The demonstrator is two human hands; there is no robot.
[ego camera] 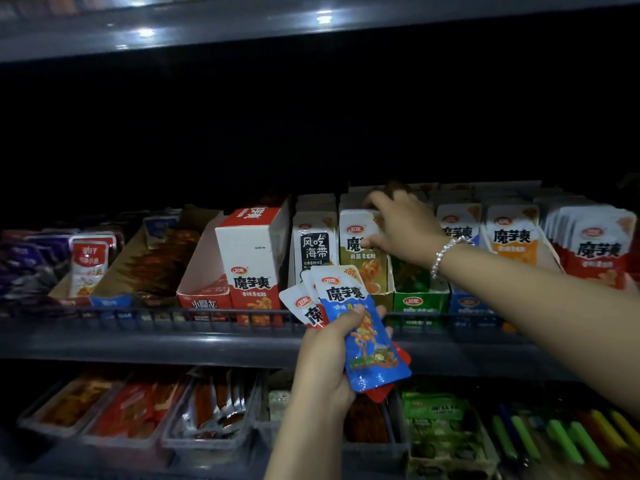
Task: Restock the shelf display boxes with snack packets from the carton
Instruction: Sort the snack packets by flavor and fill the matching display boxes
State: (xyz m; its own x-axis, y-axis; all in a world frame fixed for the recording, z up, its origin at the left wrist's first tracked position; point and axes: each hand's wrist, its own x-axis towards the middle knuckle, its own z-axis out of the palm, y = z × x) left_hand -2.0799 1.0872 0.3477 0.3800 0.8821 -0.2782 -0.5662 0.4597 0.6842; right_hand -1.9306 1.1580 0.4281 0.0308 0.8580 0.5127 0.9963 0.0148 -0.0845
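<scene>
Reaching up from the right of the view, the right hand [403, 230] rests on a row of white and olive-green foil snack packets [358, 244] standing upright in an open cardboard display box [388, 277] on the middle dark grey metal shelf [207, 341]. Its fingers curl over the top edge of the front packet and the thumb presses the packet's face, so the hand pinches that packet. A silver beaded bracelet [446, 252] circles the wrist.

Lower and nearer the viewer, the left hand [329, 362] grips a fanned bunch of snack packets, fingers wrapped round their lower halves. The front one is a glossy blue and white foil packet [360, 327]; behind it sit red and white foil packets [304, 306], partly hidden. The bunch is held in front of the shelf's low wire rail [138, 315], just below the olive-green box.

Along the same shelf, left of the right hand, stand a black and white packet row [314, 247] and a tall red and white cardboard box [254, 258]. To the right are a green box [420, 292], orange-fronted packets [512, 242] and red-fronted packets [595, 251].

The shelf below holds clear plastic trays of reddish snacks [138, 407] and bright green stick-shaped items [561, 441]. The carton is not in view. The scene is dim, and the back of the shelf is too dark to read.
</scene>
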